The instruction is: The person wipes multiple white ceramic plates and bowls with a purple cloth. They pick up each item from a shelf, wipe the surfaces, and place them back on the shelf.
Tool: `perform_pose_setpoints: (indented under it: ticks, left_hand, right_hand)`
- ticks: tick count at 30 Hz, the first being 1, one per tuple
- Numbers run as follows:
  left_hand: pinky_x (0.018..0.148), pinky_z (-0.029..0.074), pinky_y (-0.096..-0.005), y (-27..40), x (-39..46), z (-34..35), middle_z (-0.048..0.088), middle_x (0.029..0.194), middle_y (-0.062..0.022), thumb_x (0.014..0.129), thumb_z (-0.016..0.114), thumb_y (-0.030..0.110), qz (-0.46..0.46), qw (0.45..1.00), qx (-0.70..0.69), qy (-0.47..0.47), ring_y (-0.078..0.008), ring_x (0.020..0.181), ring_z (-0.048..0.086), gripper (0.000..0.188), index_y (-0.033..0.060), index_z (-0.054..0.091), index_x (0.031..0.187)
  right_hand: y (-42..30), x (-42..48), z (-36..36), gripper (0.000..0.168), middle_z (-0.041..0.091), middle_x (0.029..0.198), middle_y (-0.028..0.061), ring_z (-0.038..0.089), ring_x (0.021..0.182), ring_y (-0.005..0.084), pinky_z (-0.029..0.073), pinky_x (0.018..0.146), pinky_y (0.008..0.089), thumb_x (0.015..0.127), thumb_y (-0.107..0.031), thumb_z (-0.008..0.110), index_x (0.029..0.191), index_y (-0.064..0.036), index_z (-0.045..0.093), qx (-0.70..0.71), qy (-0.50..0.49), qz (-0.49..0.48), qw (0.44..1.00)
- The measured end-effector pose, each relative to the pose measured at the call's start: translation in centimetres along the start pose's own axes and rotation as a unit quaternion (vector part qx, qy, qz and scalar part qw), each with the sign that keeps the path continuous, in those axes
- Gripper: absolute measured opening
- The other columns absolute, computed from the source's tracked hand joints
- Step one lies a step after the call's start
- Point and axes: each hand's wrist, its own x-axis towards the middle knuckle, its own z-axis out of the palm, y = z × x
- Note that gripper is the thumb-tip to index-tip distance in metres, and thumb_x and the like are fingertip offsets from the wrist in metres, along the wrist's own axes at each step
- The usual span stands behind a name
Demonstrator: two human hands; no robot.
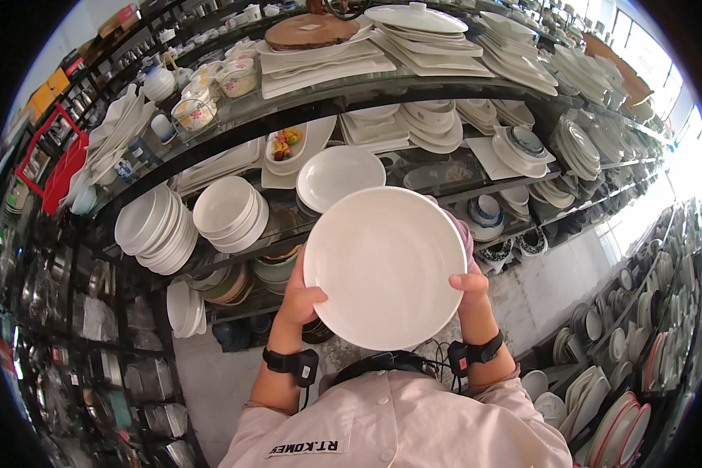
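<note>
A large round white ceramic plate (386,269) is held up in front of my chest, its smooth inner face towards me. My left hand (301,292) grips its left rim, thumb over the edge and fingers mostly hidden behind. On the opposite rim, my right hand (472,288) holds on with the thumb on top. A mauve cloth (463,231) shows behind the plate's right edge by my right hand; most of it is hidden. Just beyond the plate, another white plate (342,175) rests on the middle shelf.
Stacked white bowls (225,207) and a leaning pile of white dishes (155,228) stand on the shelf at left. Rectangular platters (322,73) and a wooden slab (310,32) lie on the glass upper shelf (351,96). More crockery racks (637,310) line the right.
</note>
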Motion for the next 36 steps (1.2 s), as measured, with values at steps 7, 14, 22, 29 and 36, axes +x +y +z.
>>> perform_pose_setpoints:
  ticks: [7, 14, 22, 29, 36]
  left_hand:
    - [0.111, 0.042, -0.0445, 1.1, 1.3, 2.4, 0.046, 0.147, -0.0182, 0.072, 0.052, 0.006, 0.027, 0.991, -0.085, 0.1, -0.0332, 0.134, 0.048, 0.085, 0.0019, 0.028, 0.153]
    - [0.109, 0.044, -0.0462, -2.1, 1.3, 3.0, 0.045, 0.145, -0.016, 0.065, 0.056, -0.004, 0.041, 0.992, -0.089, 0.079, -0.0341, 0.132, 0.05, 0.095, 0.0064, 0.023, 0.154]
    - [0.109, 0.043, -0.0439, 0.1, 1.5, -1.6, 0.047, 0.145, -0.0159, 0.059, 0.061, 0.004, 0.069, 0.997, 0.02, 0.032, -0.0325, 0.131, 0.051, 0.103, 0.0064, 0.023, 0.155]
    - [0.117, 0.029, -0.0396, 4.3, 1.8, -1.8, 0.04, 0.153, -0.013, 0.059, 0.063, 0.012, 0.085, 0.982, 0.165, -0.041, -0.0262, 0.141, 0.039, 0.105, 0.0046, 0.023, 0.157]
    - [0.115, 0.032, -0.0402, 4.3, 1.9, 0.1, 0.041, 0.152, -0.0152, 0.071, 0.071, 0.015, 0.076, 0.996, -0.04, 0.027, -0.0276, 0.14, 0.041, 0.097, 0.0014, 0.024, 0.156]
  right_hand:
    - [2.4, 1.4, 0.1, 0.104, 0.041, 0.146, 0.0147, 0.042, 0.135, 0.0314, 0.037, 0.113, 0.0425, 0.054, -0.019, 0.059, 0.152, -0.005, 0.028, 0.033, 0.112, -0.069, 0.991]
    - [2.8, 2.4, 2.2, 0.103, 0.038, 0.149, 0.0141, 0.04, 0.138, 0.0315, 0.036, 0.113, 0.0438, 0.062, -0.021, 0.066, 0.155, -0.008, 0.023, -0.029, 0.068, -0.134, 0.988]
    - [2.5, 1.3, -1.4, 0.093, 0.046, 0.148, 0.0149, 0.048, 0.134, 0.0292, 0.039, 0.111, 0.0428, 0.075, -0.022, 0.072, 0.154, -0.006, 0.026, 0.078, 0.048, 0.07, 0.993]
    - [4.1, 1.6, -3.9, 0.077, 0.057, 0.137, 0.0178, 0.059, 0.123, 0.0312, 0.049, 0.103, 0.0434, 0.079, -0.019, 0.065, 0.148, 0.0, 0.037, 0.089, 0.019, 0.117, 0.989]
    - [6.3, 1.7, -3.7, 0.066, 0.058, 0.132, 0.0186, 0.06, 0.119, 0.0332, 0.052, 0.098, 0.0452, 0.083, -0.015, 0.059, 0.145, 0.0, 0.04, 0.082, 0.076, 0.084, 0.99]
